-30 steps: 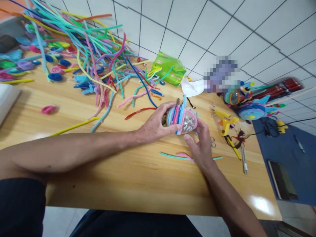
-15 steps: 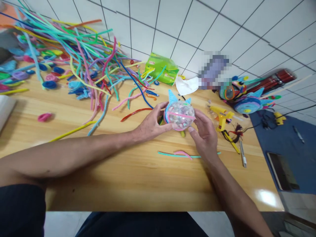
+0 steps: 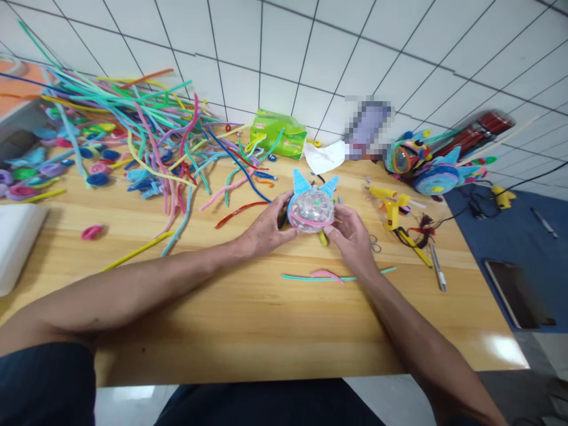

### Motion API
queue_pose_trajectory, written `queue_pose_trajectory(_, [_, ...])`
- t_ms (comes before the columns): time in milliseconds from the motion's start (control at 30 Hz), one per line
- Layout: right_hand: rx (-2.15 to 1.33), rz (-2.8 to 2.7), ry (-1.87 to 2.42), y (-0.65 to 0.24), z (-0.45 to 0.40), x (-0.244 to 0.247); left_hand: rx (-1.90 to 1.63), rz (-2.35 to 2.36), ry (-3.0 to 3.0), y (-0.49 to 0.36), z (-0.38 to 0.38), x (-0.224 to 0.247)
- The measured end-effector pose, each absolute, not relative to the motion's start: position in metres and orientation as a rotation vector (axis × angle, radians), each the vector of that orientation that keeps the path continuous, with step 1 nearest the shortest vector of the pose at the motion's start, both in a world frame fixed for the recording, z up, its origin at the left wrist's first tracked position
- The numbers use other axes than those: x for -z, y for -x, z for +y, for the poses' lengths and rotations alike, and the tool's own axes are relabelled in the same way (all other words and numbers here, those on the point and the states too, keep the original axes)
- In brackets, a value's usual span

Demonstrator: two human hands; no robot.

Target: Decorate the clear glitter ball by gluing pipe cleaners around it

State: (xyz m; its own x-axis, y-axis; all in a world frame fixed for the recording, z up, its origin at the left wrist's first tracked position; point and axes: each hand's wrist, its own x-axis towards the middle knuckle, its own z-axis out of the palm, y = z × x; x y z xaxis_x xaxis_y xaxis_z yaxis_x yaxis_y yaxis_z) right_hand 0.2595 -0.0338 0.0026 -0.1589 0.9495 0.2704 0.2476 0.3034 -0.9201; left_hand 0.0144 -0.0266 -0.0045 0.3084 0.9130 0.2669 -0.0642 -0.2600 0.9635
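Between my two hands is a clear plastic ball ornament (image 3: 312, 207), trimmed with a pink band and two pointed blue pipe-cleaner ears. My left hand (image 3: 271, 228) grips its left side, thumb toward the front and fingers partly behind it. On the right side my right hand (image 3: 352, 234) is closed around its lower edge. Small colourful bits show inside the ball. A green pipe cleaner (image 3: 319, 278) with a short pink piece across it lies on the table in front of my hands. Part of a yellow-green thing (image 3: 323, 238) shows beneath the ball.
Many loose pipe cleaners (image 3: 133, 112) cover the back left. A green packet (image 3: 278, 135) and white paper (image 3: 325, 157) lie near the tiled wall. To the right are a yellow glue gun (image 3: 390, 206), scissors (image 3: 375, 244), a utility knife (image 3: 438, 267) and finished pipe-cleaner crafts (image 3: 437, 177).
The ball has tilted between my hands, so its pink band now sits lower and the ears stand more fully in view. The scissors have come into sight beside my right hand.
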Motion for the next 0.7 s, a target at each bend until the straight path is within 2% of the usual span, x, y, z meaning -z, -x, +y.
queue_pose_trajectory(267, [-0.808, -1.658, 1.078, -0.256, -0.033, 0.005, -1.152, 0.95, -1.708, -0.009, -0.024, 0.009])
queue_pose_trajectory(700, [-0.945, -1.613, 1.091, -0.259, -0.028, 0.017, -1.14, 0.926, -1.656, -0.009, -0.021, 0.016])
